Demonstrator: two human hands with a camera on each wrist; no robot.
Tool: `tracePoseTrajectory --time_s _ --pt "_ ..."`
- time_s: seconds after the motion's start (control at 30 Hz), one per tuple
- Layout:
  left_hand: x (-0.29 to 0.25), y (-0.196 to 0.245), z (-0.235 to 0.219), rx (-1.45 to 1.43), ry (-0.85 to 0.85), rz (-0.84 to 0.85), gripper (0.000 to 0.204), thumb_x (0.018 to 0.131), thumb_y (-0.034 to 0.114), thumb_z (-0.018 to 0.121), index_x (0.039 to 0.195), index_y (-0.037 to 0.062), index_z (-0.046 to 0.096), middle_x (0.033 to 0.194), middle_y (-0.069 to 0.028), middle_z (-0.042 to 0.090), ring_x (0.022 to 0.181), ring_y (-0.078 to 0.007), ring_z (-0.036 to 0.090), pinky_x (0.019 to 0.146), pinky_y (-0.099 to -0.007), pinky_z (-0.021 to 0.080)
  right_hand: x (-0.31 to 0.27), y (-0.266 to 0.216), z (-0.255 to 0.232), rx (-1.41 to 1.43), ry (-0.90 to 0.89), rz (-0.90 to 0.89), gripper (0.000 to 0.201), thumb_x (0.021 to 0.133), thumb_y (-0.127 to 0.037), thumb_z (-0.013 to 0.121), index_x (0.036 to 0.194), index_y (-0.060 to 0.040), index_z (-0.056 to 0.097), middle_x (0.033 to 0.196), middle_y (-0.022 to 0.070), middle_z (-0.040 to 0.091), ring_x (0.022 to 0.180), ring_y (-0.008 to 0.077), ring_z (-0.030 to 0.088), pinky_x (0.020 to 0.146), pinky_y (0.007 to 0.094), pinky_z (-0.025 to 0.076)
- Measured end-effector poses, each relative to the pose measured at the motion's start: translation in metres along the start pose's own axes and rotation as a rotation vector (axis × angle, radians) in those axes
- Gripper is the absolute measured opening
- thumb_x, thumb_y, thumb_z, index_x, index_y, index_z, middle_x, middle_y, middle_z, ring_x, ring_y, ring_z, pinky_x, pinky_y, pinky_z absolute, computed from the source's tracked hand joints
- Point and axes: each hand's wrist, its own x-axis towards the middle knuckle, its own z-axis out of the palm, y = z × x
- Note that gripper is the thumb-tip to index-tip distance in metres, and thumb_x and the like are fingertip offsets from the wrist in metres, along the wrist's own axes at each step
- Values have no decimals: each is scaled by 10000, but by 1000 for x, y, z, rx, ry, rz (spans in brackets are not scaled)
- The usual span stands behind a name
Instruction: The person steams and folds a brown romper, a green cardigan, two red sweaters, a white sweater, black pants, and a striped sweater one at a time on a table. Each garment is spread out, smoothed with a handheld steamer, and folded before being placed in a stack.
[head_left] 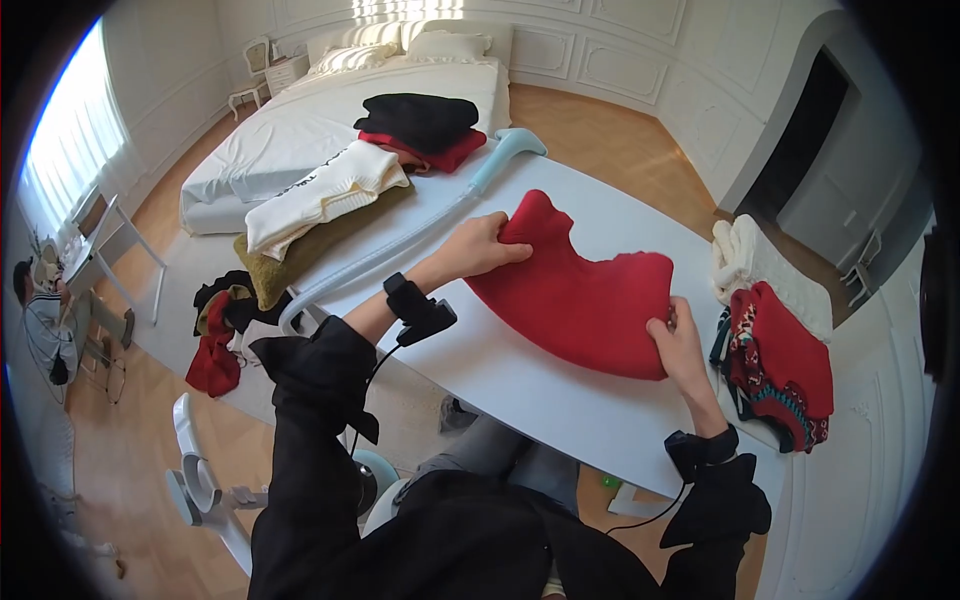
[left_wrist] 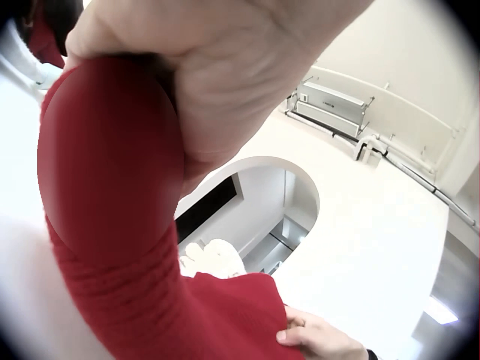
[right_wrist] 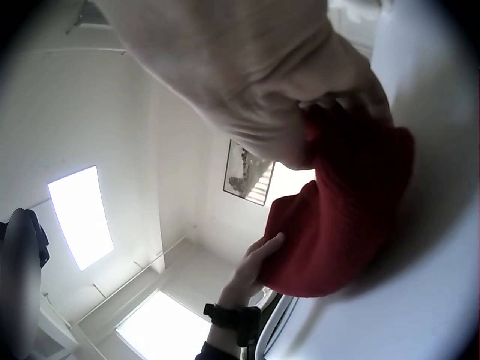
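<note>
A folded red knit garment (head_left: 580, 310) is held up over the white table (head_left: 490, 350), its middle sagging between the two hands. My left hand (head_left: 476, 247) grips its left end, thumb lying on the near face. The right end is pinched by my right hand (head_left: 682, 345), with the thumb in front. Close up in the left wrist view, the red knit (left_wrist: 120, 300) shows ribbed folds below the palm. From the right wrist, the cloth (right_wrist: 337, 232) bends in a curve down close over the tabletop.
A pale blue garment steamer or rail (head_left: 400, 240) runs along the table's far-left edge. Beyond it lie white (head_left: 325, 195), olive (head_left: 275, 265) and black (head_left: 420, 118) folded clothes. Patterned red sweaters (head_left: 785, 360) and a white knit (head_left: 770, 270) are stacked at the right. Dark and red clothes (head_left: 215, 365) lie lower left.
</note>
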Motion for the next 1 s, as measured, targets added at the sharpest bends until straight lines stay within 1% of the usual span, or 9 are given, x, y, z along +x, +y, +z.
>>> tracePoseTrajectory --time_s 0.1,0.17,0.23,0.37,0.53,0.63,0.77,0.83,1.0 --pt "-23 -11 -44 -98 245 -43 573 760 468 679 1031 -33 617 872 -199 659 811 -291 660 726 -375 505 46 -50 21 8 -33 -53 394 848 -156 577 1184 30 488 1005 198 627 905 236 624 797 333 493" --pt "-32 -35 -77 -207 404 63 494 797 387 681 1024 -48 618 848 -162 670 734 -227 667 671 -329 518 89 -78 49 -122 -31 -279 392 849 -182 590 1171 31 523 1005 193 632 905 250 627 802 333 494" --pt "-47 -47 -113 -245 606 -49 499 810 377 692 1040 -58 609 846 -149 667 737 -188 659 644 -297 521 143 -117 85 37 -39 -415 376 849 -205 603 1152 14 562 1011 161 641 928 237 621 815 326 488" --pt "-71 -105 -189 -298 984 -87 501 832 368 681 1072 -65 606 878 -156 679 767 -173 665 662 -293 527 214 -198 151 201 -7 -629 592 867 -258 613 1355 -12 388 1224 232 534 1048 304 575 889 343 476" --pt "-106 -230 -212 28 812 -373 615 747 449 699 1074 -67 623 990 -207 682 867 -286 682 778 -371 516 160 -209 183 205 -352 -598 471 874 -257 609 1247 13 512 1142 184 604 976 246 611 852 339 487" --pt "-114 -276 -195 -98 845 -419 586 739 449 698 1044 -49 641 969 -213 680 940 -289 664 795 -379 499 94 -201 167 155 -513 -605 309 918 -188 584 1165 -3 599 1021 104 664 925 170 623 826 303 497" --pt "-120 -247 -198 -116 800 -444 539 751 436 696 1025 -25 647 979 -217 677 919 -314 662 812 -401 495 26 -207 122 184 -764 -631 207 901 -161 612 1021 -3 671 941 107 684 858 173 645 786 293 503" --pt "-114 -181 -192 609 676 -848 537 772 425 691 1093 4 609 1004 -190 661 903 -334 649 850 -430 484 -3 -215 93 219 -898 -693 187 861 -152 666 983 -11 678 933 109 681 833 213 652 754 303 506" --pt "-76 -148 -157 1062 774 -500 593 770 415 691 1201 41 532 1041 -146 610 1011 -343 587 939 -475 424 -53 -222 54 413 -931 -998 241 845 -247 693 878 -18 626 811 93 616 756 248 613 662 334 486"
